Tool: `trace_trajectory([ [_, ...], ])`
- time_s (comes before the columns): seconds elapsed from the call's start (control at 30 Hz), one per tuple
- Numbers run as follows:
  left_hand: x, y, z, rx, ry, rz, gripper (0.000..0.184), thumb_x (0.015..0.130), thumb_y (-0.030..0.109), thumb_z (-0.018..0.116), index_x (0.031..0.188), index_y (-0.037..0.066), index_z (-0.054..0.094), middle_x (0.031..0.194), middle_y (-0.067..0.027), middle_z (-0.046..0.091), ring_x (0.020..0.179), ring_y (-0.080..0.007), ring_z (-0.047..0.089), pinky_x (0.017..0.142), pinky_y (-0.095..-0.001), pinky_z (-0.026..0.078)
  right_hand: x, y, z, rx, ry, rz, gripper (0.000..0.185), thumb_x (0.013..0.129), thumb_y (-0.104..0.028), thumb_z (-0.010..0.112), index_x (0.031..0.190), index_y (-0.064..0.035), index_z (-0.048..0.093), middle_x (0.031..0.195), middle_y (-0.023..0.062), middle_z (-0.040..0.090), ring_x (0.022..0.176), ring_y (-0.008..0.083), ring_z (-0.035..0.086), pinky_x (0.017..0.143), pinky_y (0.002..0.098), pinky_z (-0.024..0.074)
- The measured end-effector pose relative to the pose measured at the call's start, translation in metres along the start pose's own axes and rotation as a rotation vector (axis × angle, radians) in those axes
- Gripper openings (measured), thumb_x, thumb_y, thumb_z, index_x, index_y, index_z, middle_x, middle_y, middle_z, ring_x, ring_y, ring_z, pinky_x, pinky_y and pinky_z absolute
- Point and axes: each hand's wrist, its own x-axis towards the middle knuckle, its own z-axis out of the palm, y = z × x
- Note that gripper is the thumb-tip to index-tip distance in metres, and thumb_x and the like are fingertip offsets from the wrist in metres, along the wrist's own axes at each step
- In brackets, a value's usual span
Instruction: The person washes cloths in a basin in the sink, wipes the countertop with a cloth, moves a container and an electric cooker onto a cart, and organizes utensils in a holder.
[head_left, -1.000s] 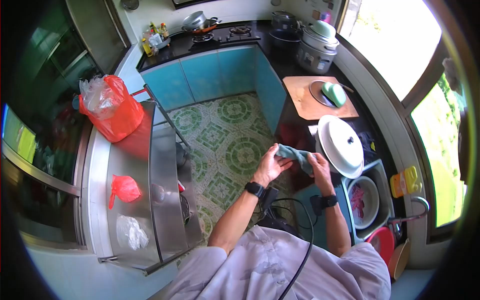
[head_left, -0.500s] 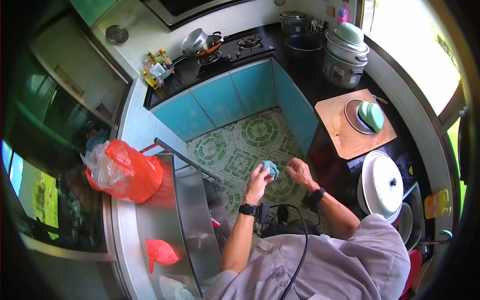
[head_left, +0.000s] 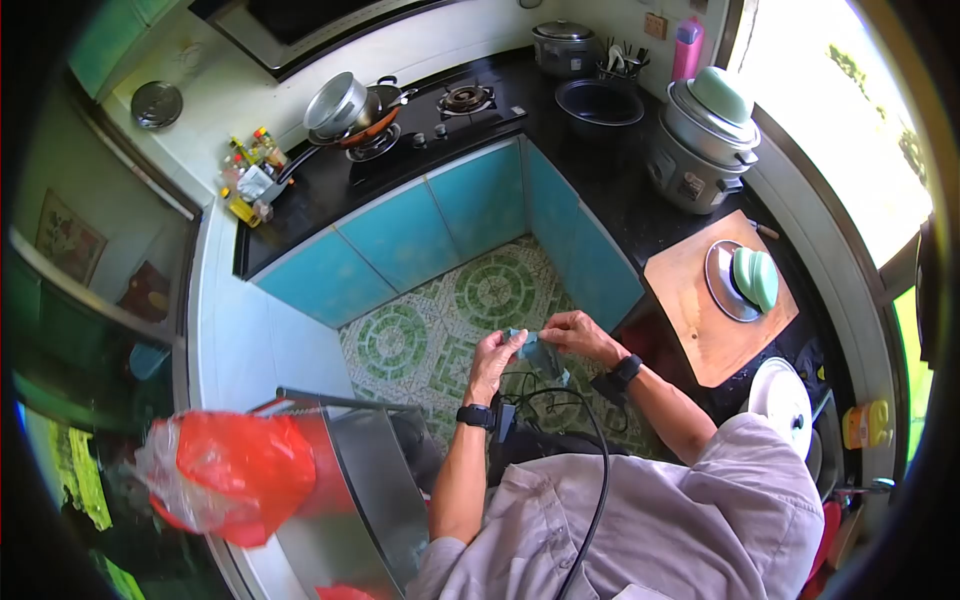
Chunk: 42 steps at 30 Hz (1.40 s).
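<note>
A crumpled blue-green cloth (head_left: 543, 357) hangs between my two hands over the tiled floor. My left hand (head_left: 494, 358) pinches its left end, and the fingers of my right hand (head_left: 582, 338) are closed on its upper right part. Both wrists wear black bands. To the right of my hands, a wooden board (head_left: 690, 300) lies on the black counter, bearing a metal plate (head_left: 722, 283) with light green rounded objects (head_left: 755, 278). A white lid (head_left: 782, 405) is partly hidden behind my right shoulder.
The stove (head_left: 466, 98) stands ahead, a pan and pot (head_left: 338, 104) on its left side. A rice cooker (head_left: 692, 165) and black basin (head_left: 599, 102) occupy the right counter. A red bag (head_left: 245, 470) sits on the metal surface at left. A black cable (head_left: 603, 470) crosses my shirt.
The view has turned towards the stove. My right hand, apart from the cloth half a second ago, now holds it together with my left, and the cloth has opened out from a bunch.
</note>
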Motion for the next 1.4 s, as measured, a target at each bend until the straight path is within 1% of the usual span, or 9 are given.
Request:
trace_trajectory([
  [0.1,0.058,0.004,-0.018,-0.028,-0.087,0.092,0.033,0.081,0.035,0.07,0.094,0.007,0.059,0.086,0.001,0.061,0.075,-0.007,0.056,0.062,-0.0234,0.047,0.048,0.0,-0.011,-0.067,0.112,0.025,0.022,0.087,-0.023,0.061,0.085,-0.0009,0.063,0.065,-0.0001,0.055,0.061,0.0079,0.053,0.055,0.0241,0.0435],
  [0.23,0.117,0.037,-0.032,-0.167,-0.269,-0.025,0.034,0.086,0.018,0.063,0.116,0.007,0.05,0.101,-0.0029,0.061,0.087,-0.0133,0.061,0.07,-0.0294,0.052,0.105,0.005,-0.014,-0.156,0.447,-0.004,0.021,0.087,-0.02,0.059,0.086,0.001,0.063,0.064,0.0035,0.057,0.057,0.0102,0.054,0.053,0.0258,0.043],
  [0.4,0.186,0.072,-0.042,-0.204,-0.42,-0.021,0.04,0.083,0.004,0.059,0.121,0.004,0.048,0.106,-0.0054,0.061,0.092,-0.0142,0.06,0.078,-0.0289,0.051,0.157,-0.008,-0.021,-0.012,0.62,0.124,0.024,0.09,-0.023,0.056,0.095,0.0003,0.06,0.072,0.0044,0.059,0.067,0.0121,0.059,0.06,0.0262,0.0483],
  [0.53,0.243,0.078,-0.042,-0.215,-0.481,-0.086,0.033,0.084,0.005,0.058,0.116,0.003,0.051,0.103,-0.0048,0.061,0.09,-0.0132,0.06,0.077,-0.0286,0.052,0.187,-0.002,-0.038,0.275,0.431,0.208,0.029,0.093,-0.027,0.054,0.101,0.0004,0.057,0.085,0.0034,0.06,0.073,0.0114,0.058,0.068,0.0257,0.0504],
  [0.73,0.324,0.099,-0.038,-0.238,-0.379,-0.198,0.016,0.088,0.02,0.061,0.097,0.007,0.057,0.092,-0.0033,0.063,0.082,-0.0128,0.062,0.072,-0.0281,0.052,0.246,0.01,-0.077,0.473,0.473,0.224,0.022,0.092,-0.023,0.054,0.098,-0.0029,0.056,0.083,0.0031,0.059,0.075,0.0113,0.06,0.069,0.0252,0.0503],
  [0.9,0.409,0.11,-0.035,-0.333,-0.263,-0.245,0.017,0.087,0.025,0.063,0.095,0.01,0.058,0.081,0.0004,0.063,0.072,-0.0107,0.063,0.065,-0.0262,0.052,0.293,0.017,-0.117,0.442,0.607,0.228,0.021,0.09,-0.022,0.055,0.098,-0.0023,0.054,0.082,0.0054,0.061,0.073,0.013,0.06,0.066,0.0257,0.0502],
  [1.17,0.538,0.087,0.011,-0.517,-0.219,-0.217,0.009,0.091,0.014,0.055,0.097,0.007,0.056,0.088,-0.003,0.063,0.074,-0.0121,0.06,0.066,-0.0282,0.051,0.268,0.049,-0.144,0.028,0.766,0.438,0.018,0.089,-0.017,0.054,0.089,0.0006,0.056,0.069,0.0051,0.059,0.062,0.0104,0.057,0.055,0.0245,0.0462],
  [1.3,0.549,0.085,0.03,-0.23,-0.215,-0.206,0.013,0.092,0.011,0.052,0.104,0.007,0.055,0.096,-0.005,0.063,0.082,-0.0156,0.061,0.071,-0.0329,0.052,0.217,0.078,-0.126,0.171,0.992,0.598,0.013,0.089,-0.014,0.054,0.091,-0.0002,0.054,0.072,0.006,0.06,0.062,0.0111,0.057,0.056,0.0253,0.0474],
  [1.4,0.544,0.109,0.018,-0.347,-0.47,-0.353,0.016,0.091,0.014,0.053,0.105,0.005,0.056,0.097,-0.0056,0.064,0.085,-0.016,0.063,0.075,-0.0328,0.052,0.193,0.064,-0.101,0.383,1.149,0.709,0.012,0.088,-0.011,0.054,0.091,0.0002,0.055,0.074,0.0074,0.061,0.064,0.0127,0.059,0.057,0.0264,0.0497],
])
